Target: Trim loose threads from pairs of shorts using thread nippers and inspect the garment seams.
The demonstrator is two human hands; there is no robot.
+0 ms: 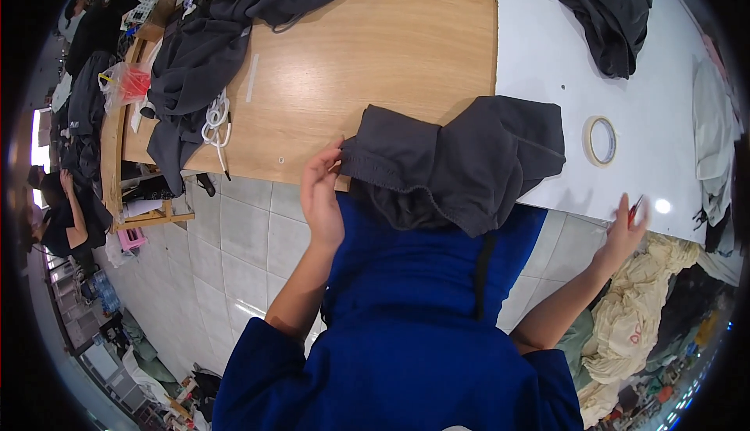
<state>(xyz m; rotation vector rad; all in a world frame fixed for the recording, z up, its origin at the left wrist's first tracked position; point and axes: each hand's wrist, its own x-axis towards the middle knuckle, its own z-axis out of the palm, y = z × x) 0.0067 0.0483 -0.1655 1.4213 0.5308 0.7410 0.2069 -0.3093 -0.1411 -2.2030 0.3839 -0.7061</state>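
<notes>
A dark grey garment [476, 158] with a gathered elastic band lies bunched at the table's near edge, partly hanging over my lap. My left hand [322, 201] is at the left end of its band, fingers loosely stretched with the tips against the cloth. Whether the thumb is under the fabric is hidden. Off to the right, past the garment, my right hand [625, 236] is closed around small red-handled thread snips [633, 211], slightly blurred, near the white table's front edge.
A tape roll [600, 141] lies on the white tabletop [539, 64], with another dark garment [605, 17] beyond. Dark clothes [195, 64] and white cord [216, 122] occupy the wooden table's left. Cream cloth [633, 322] is heaped at lower right. A person [66, 212] works far left.
</notes>
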